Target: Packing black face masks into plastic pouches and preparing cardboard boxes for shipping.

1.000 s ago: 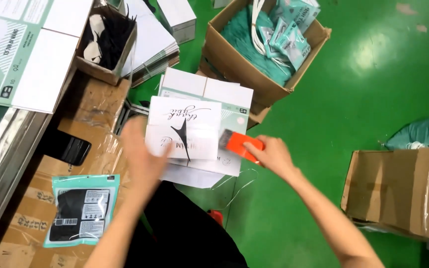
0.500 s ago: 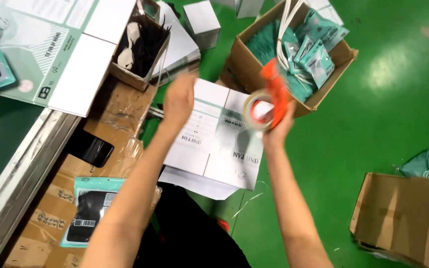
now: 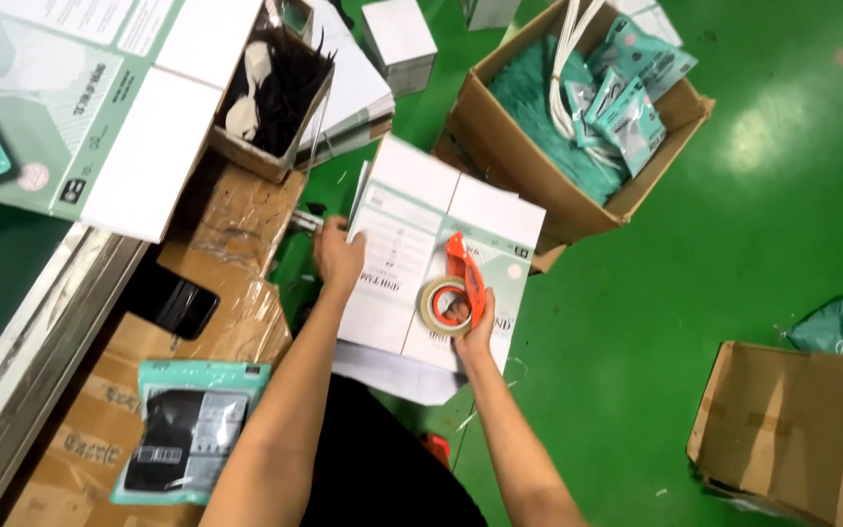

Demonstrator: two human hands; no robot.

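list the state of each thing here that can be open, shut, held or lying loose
white box: flaps shut, left hand on its edge
tape dispenser: held by right hand on the box
cardboard carton: open, holds teal packets
teal packet: sealed, lying flat

White box (image 3: 412,244): smooth matt card. Tape dispenser (image 3: 464,278): glossy orange plastic. Floor (image 3: 734,244): glossy green paint.

A white box (image 3: 412,259) with pale green print lies flat, flaps shut, its long side running away from the person, over loose white sheets on the green floor. An orange tape dispenser (image 3: 458,293) with a roll of tan tape rests on the box's middle seam, near its closer edge, handle pointing away.
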